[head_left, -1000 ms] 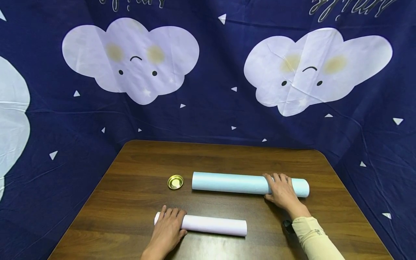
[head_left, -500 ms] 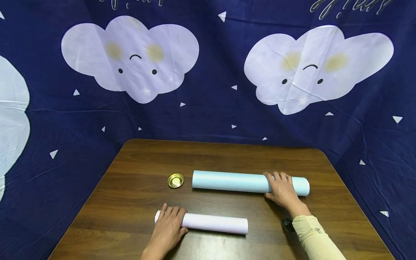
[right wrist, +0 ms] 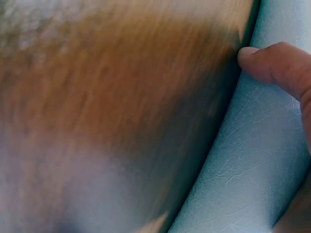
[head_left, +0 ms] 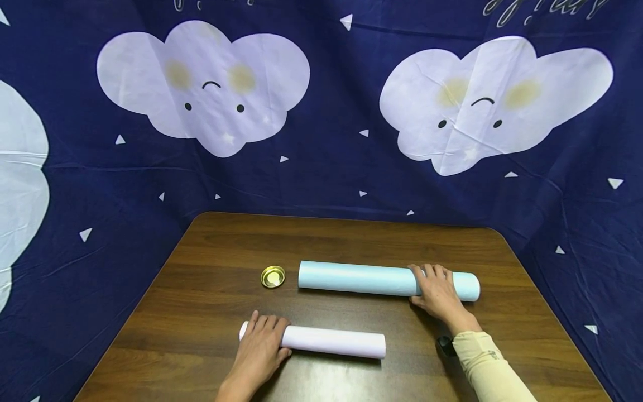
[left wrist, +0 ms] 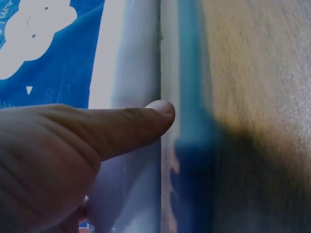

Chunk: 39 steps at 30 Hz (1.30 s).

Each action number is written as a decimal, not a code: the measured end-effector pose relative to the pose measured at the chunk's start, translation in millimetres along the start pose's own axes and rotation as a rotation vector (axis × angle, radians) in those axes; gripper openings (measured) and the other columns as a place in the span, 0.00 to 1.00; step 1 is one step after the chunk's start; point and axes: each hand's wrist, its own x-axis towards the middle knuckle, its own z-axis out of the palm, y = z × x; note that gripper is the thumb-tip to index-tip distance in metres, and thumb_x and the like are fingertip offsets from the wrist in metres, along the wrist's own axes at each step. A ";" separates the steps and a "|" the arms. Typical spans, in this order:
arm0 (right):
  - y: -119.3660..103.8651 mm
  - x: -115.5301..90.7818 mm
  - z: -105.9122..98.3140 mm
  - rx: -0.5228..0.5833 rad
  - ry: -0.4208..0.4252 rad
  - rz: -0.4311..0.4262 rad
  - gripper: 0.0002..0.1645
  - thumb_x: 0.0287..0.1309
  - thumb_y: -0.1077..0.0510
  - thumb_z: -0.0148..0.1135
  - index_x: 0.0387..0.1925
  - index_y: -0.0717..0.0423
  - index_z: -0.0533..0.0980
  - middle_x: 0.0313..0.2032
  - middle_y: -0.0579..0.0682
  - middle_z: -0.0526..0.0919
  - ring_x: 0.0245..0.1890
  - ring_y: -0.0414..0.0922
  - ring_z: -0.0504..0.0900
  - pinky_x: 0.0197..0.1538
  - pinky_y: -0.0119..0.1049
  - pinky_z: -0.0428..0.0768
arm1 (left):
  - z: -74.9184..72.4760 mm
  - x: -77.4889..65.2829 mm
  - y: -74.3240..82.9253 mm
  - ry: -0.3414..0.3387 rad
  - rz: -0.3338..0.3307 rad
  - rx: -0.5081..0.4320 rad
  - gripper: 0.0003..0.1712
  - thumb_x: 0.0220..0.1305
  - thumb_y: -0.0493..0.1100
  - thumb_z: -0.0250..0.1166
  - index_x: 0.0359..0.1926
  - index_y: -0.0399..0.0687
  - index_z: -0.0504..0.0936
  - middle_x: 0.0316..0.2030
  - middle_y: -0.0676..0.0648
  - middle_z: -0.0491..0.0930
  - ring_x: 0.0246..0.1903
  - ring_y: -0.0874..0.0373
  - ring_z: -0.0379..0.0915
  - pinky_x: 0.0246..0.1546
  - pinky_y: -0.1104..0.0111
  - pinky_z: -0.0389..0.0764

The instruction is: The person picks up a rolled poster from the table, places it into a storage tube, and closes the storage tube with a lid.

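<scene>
A white paper roll [head_left: 334, 341] lies across the near part of the wooden table. My left hand [head_left: 261, 346] grips it near its left end, fingers over the top and thumb along the near side. Further back lies a longer, thicker light blue roll [head_left: 359, 278], its textured surface showing in the right wrist view. Toward its right end my right hand [head_left: 438, 293] holds it from above, with the thumb [right wrist: 265, 65] against the near side. In the left wrist view the left thumb [left wrist: 131, 124] presses along the white roll. Other fingertips are mostly hidden behind the rolls.
A small shiny gold dish [head_left: 273, 277] sits left of the blue roll. The wooden table [head_left: 226, 240] has rounded far corners. Behind and beside it hangs a dark blue cloth [head_left: 331, 111] with printed clouds. A dark band [head_left: 445, 346] circles the right wrist.
The head view has tilted slightly, so everything on the table appears a little higher. Both hands keep their grip on the rolls, with hardly any motion.
</scene>
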 end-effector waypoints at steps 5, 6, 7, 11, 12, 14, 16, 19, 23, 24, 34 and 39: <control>-0.2 0.5 0.2 0.007 0.000 0.003 0.46 0.32 0.51 0.78 0.57 0.53 0.68 0.46 0.61 0.77 0.49 0.64 0.72 0.52 0.62 0.65 | -1.9 0.4 -0.4 -0.008 -0.008 -0.009 0.28 0.35 0.49 0.78 0.40 0.50 0.77 0.38 0.48 0.81 0.46 0.50 0.76 0.62 0.48 0.66; -0.4 0.5 -0.1 0.008 -0.001 0.004 0.46 0.32 0.51 0.78 0.57 0.53 0.68 0.46 0.61 0.77 0.49 0.64 0.72 0.52 0.62 0.65 | -2.5 0.5 -0.5 -0.008 -0.009 -0.010 0.28 0.35 0.49 0.78 0.40 0.50 0.77 0.38 0.48 0.81 0.46 0.50 0.76 0.62 0.48 0.66; -0.6 0.4 -0.5 0.010 -0.002 0.005 0.46 0.32 0.51 0.77 0.57 0.53 0.68 0.46 0.61 0.77 0.49 0.64 0.72 0.52 0.62 0.65 | -3.3 0.6 -0.6 -0.008 -0.011 -0.010 0.28 0.35 0.49 0.78 0.41 0.49 0.77 0.39 0.48 0.81 0.46 0.50 0.76 0.62 0.48 0.66; -0.5 -0.5 -2.6 0.014 -0.011 0.010 0.46 0.33 0.51 0.77 0.58 0.53 0.68 0.47 0.62 0.77 0.50 0.64 0.71 0.53 0.62 0.64 | -6.8 2.2 -1.0 0.009 -0.005 -0.003 0.28 0.35 0.49 0.78 0.41 0.49 0.78 0.38 0.47 0.81 0.46 0.50 0.76 0.62 0.48 0.66; -0.1 -0.9 -3.2 0.012 -0.013 0.012 0.46 0.33 0.51 0.77 0.58 0.53 0.68 0.47 0.62 0.77 0.50 0.64 0.71 0.53 0.62 0.64 | -7.8 2.6 -1.1 0.014 -0.002 -0.002 0.28 0.35 0.49 0.78 0.41 0.49 0.78 0.38 0.47 0.81 0.46 0.50 0.76 0.62 0.48 0.66; 0.7 -1.7 -4.6 0.007 -0.015 0.016 0.46 0.33 0.50 0.77 0.58 0.53 0.68 0.47 0.62 0.77 0.50 0.64 0.71 0.53 0.61 0.64 | -9.5 3.3 -1.6 0.026 0.004 0.004 0.28 0.35 0.50 0.77 0.40 0.49 0.77 0.38 0.47 0.81 0.45 0.50 0.76 0.61 0.48 0.67; 1.7 -2.4 -6.6 0.002 -0.015 0.016 0.46 0.33 0.50 0.77 0.58 0.53 0.68 0.47 0.62 0.77 0.50 0.64 0.71 0.53 0.61 0.64 | -10.5 3.6 -2.4 0.036 0.007 0.009 0.28 0.34 0.50 0.77 0.40 0.49 0.77 0.38 0.47 0.81 0.45 0.50 0.76 0.61 0.48 0.67; 3.1 -3.2 -9.9 0.001 -0.009 0.013 0.46 0.32 0.50 0.78 0.58 0.53 0.68 0.46 0.61 0.77 0.49 0.64 0.71 0.52 0.62 0.65 | -11.9 3.1 -3.9 0.048 0.008 0.017 0.28 0.34 0.49 0.78 0.40 0.49 0.78 0.38 0.48 0.80 0.46 0.50 0.76 0.61 0.48 0.67; 4.9 -4.7 -14.1 0.004 -0.003 0.012 0.46 0.32 0.51 0.78 0.58 0.53 0.68 0.46 0.61 0.76 0.49 0.64 0.71 0.53 0.62 0.64 | -13.0 2.3 -5.7 0.065 0.012 0.020 0.29 0.33 0.50 0.78 0.40 0.49 0.78 0.38 0.48 0.80 0.45 0.50 0.76 0.60 0.48 0.67; 5.4 -5.1 -15.0 0.004 -0.003 0.014 0.46 0.33 0.51 0.77 0.58 0.53 0.68 0.46 0.61 0.76 0.49 0.64 0.71 0.53 0.62 0.64 | -13.3 2.3 -6.1 0.072 0.017 0.021 0.29 0.33 0.50 0.78 0.40 0.49 0.78 0.38 0.48 0.80 0.45 0.50 0.76 0.60 0.48 0.67; 9.3 -10.5 -26.2 -0.013 -0.007 0.019 0.46 0.33 0.51 0.78 0.58 0.53 0.67 0.46 0.61 0.76 0.49 0.64 0.71 0.53 0.62 0.64 | -16.5 2.0 -10.0 0.053 0.005 0.019 0.30 0.33 0.49 0.78 0.42 0.48 0.78 0.39 0.46 0.81 0.46 0.49 0.76 0.61 0.48 0.67; 10.2 -12.1 -33.1 -0.016 0.001 0.009 0.46 0.33 0.51 0.78 0.57 0.54 0.67 0.46 0.62 0.75 0.49 0.64 0.70 0.52 0.62 0.64 | -19.4 2.8 -12.7 0.032 -0.006 0.013 0.29 0.35 0.49 0.78 0.41 0.49 0.77 0.39 0.47 0.81 0.47 0.49 0.76 0.62 0.48 0.66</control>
